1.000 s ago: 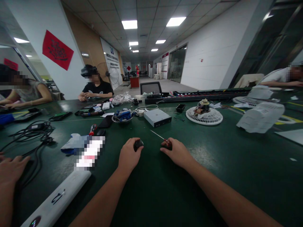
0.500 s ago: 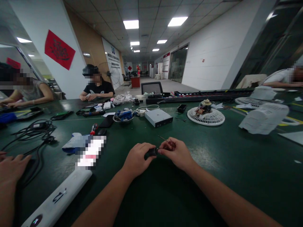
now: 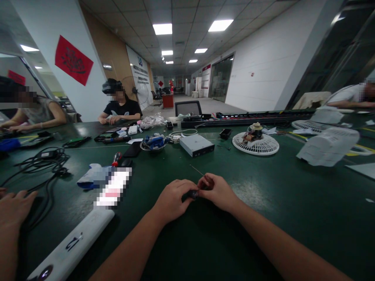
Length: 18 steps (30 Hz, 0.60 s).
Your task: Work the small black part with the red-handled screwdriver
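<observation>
My left hand [image 3: 172, 199] is closed around a small black cylindrical part [image 3: 191, 194], just above the green table. Its far side is covered by my fingers. My right hand [image 3: 218, 191] meets it from the right, with thumb and fingertips pinched at the part's end. Tucked in the same hand is a thin screwdriver [image 3: 197, 170], its metal shaft pointing up and left past the fingers. Most of its reddish handle is hidden in the palm. Whatever tiny piece the right fingertips may pinch is too small to make out.
Beyond my hands lie a silver optical drive [image 3: 190, 143], a metal bowl [image 3: 144, 148] of blue pieces and a white fan grille [image 3: 268, 148]. A long white device [image 3: 73, 244] and a glove [image 3: 93, 177] are left. Another person's hand [image 3: 16, 208] rests by black cables [image 3: 48, 171].
My hands have drawn closer together, and the black part has turned and is more covered. The screwdriver shaft now reaches further up and left.
</observation>
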### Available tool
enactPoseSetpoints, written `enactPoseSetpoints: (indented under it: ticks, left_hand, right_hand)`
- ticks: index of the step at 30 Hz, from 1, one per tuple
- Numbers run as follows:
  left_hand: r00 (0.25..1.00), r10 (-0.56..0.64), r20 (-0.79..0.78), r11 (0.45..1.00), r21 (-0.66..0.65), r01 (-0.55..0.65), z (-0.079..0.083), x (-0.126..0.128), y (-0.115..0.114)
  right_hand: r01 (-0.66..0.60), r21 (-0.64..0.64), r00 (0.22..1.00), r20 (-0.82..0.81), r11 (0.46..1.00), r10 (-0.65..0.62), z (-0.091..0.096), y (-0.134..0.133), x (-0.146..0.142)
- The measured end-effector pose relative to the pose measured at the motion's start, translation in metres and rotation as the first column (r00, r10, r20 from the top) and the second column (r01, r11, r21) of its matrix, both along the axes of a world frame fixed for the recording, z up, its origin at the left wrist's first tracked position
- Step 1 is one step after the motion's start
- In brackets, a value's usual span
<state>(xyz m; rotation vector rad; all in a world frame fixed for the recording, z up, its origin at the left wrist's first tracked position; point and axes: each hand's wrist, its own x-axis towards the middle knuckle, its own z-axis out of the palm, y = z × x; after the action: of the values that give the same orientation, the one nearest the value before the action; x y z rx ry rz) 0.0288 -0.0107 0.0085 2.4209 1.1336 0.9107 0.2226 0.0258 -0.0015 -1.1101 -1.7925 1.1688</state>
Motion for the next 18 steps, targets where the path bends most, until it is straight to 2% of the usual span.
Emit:
enactPoseSetpoints:
  ticks: [3,5,9,12,15,18]
  left_hand:
    - [1.0,-0.01,0.014,1.0,-0.001,0.01,-0.001,0.001,0.0]
    - [0.998,0.026,0.052,1.0,0.002,-0.026,-0.002,0.002,0.0]
    - [0.977,0.186,0.102,0.982,0.02,-0.189,-0.006,0.0,0.006]
    - [0.929,0.337,0.156,0.937,0.038,-0.346,-0.01,-0.004,0.012]
    - [0.856,0.476,0.201,0.873,0.007,-0.487,-0.013,-0.01,0.016]
    - [0.83,0.519,0.203,0.851,-0.036,-0.523,-0.013,-0.014,0.018]
  right_hand:
    - [-0.032,-0.018,0.999,-0.03,0.999,0.032,-0.001,-0.001,-0.002]
    - [-0.037,-0.005,0.999,-0.025,0.999,0.037,0.0,-0.003,-0.002]
    - [0.045,0.158,0.994,0.092,0.986,-0.06,0.006,-0.004,0.002]
    - [0.104,0.284,0.969,0.189,0.953,-0.162,0.012,-0.003,0.008]
    - [0.095,0.375,0.954,0.231,0.922,-0.192,0.016,0.0,0.014]
    - [0.04,0.432,0.951,0.261,0.901,-0.168,0.017,0.0,0.017]
